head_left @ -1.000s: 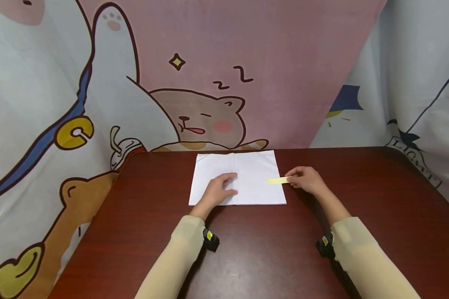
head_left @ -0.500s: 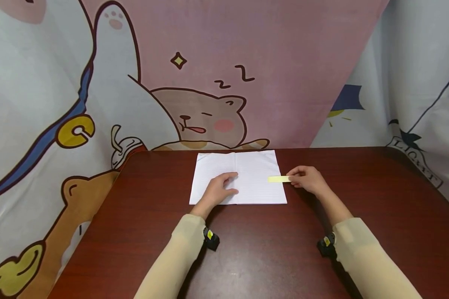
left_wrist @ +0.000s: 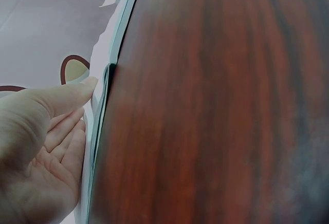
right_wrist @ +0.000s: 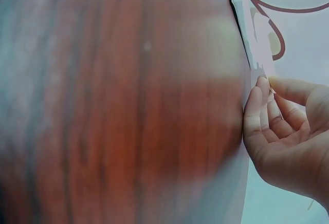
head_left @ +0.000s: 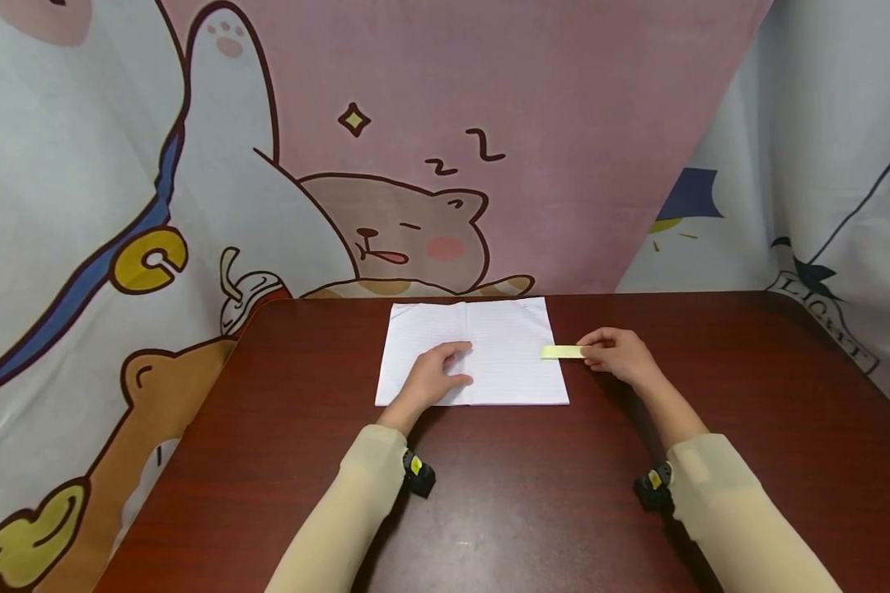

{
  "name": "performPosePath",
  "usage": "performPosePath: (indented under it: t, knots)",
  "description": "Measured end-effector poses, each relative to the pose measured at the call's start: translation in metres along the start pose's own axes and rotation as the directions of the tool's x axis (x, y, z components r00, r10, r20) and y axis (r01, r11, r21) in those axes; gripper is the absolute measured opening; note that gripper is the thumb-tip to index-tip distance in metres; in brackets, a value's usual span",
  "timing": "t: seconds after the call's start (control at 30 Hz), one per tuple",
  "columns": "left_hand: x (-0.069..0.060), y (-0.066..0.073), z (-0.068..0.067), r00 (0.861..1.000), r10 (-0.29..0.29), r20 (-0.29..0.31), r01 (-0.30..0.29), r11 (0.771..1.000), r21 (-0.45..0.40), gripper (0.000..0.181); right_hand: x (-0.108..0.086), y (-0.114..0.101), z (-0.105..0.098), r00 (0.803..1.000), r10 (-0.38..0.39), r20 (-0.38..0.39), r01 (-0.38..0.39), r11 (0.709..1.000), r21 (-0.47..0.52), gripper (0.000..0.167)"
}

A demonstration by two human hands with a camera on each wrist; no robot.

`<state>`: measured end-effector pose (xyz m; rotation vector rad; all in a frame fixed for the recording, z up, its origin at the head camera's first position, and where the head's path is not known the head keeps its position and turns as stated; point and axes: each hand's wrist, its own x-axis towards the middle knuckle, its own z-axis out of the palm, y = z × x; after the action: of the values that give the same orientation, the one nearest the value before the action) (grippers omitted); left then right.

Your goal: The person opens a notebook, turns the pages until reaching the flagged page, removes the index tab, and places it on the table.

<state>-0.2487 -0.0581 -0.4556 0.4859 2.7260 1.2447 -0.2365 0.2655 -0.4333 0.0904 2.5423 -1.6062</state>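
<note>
An open notebook (head_left: 508, 379) with white lined pages lies flat on the table. My left hand (head_left: 430, 379) rests on its left page near the centre fold, thumb and fingers spread apart. In the left wrist view, the thumb and fingertips (left_wrist: 88, 86) of that hand touch the paper. Just off the notebook's right edge, my right hand (head_left: 619, 356) pinches one end of a narrow pale yellow paper strip (head_left: 561, 352). The strip's other end reaches over the right page. Thumb and forefinger (right_wrist: 262, 84) meet at the strip in the right wrist view.
A dark reddish-brown wooden table (head_left: 519, 494) spreads under both forearms. Behind it hangs a cartoon-printed cloth (head_left: 564, 148), which meets the table's far edge close behind the notebook. A small black camera sits on each wrist.
My right hand has shifted a little to the right with the yellow paper strip, so less of the strip overlaps the page. The left hand and notebook have stayed in place.
</note>
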Motion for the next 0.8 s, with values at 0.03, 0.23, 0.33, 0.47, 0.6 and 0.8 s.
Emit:
performPosePath:
  t: [0.03, 0.23, 0.33, 0.47, 0.6, 0.8]
  knots:
    - [0.0, 0.0, 0.0, 1.0, 0.002, -0.001, -0.002, 1.0, 0.002, 0.055, 0.0, 0.0, -0.001, 1.0, 0.0, 0.0, 0.0, 1.0, 0.003, 0.033]
    - [0.0, 0.001, -0.001, 1.0, 0.001, -0.002, -0.001, 1.0, -0.003, 0.055, -0.002, 0.004, -0.007, 1.0, -0.01, -0.002, 0.01, 1.0, 0.027, 0.034]
    - [0.0, 0.001, -0.001, 1.0, 0.0, -0.001, 0.0, 1.0, -0.006, 0.055, -0.002, 0.006, -0.01, 1.0, -0.013, -0.006, 0.013, 1.0, 0.024, 0.034]
    - [-0.001, 0.001, -0.001, 1.0, 0.0, 0.001, 0.0, 1.0, -0.007, 0.056, -0.002, 0.009, -0.014, 1.0, -0.016, -0.009, 0.016, 1.0, 0.014, 0.035]
    - [-0.001, 0.001, -0.001, 1.0, 0.003, -0.001, -0.003, 1.0, -0.007, 0.055, -0.001, 0.011, -0.018, 1.0, -0.015, -0.007, 0.015, 1.0, -0.005, 0.036]
    - [0.0, 0.0, 0.0, 1.0, 0.005, -0.004, -0.005, 1.0, -0.013, 0.055, -0.003, 0.014, -0.022, 1.0, -0.013, 0.001, 0.013, 1.0, -0.019, 0.037]
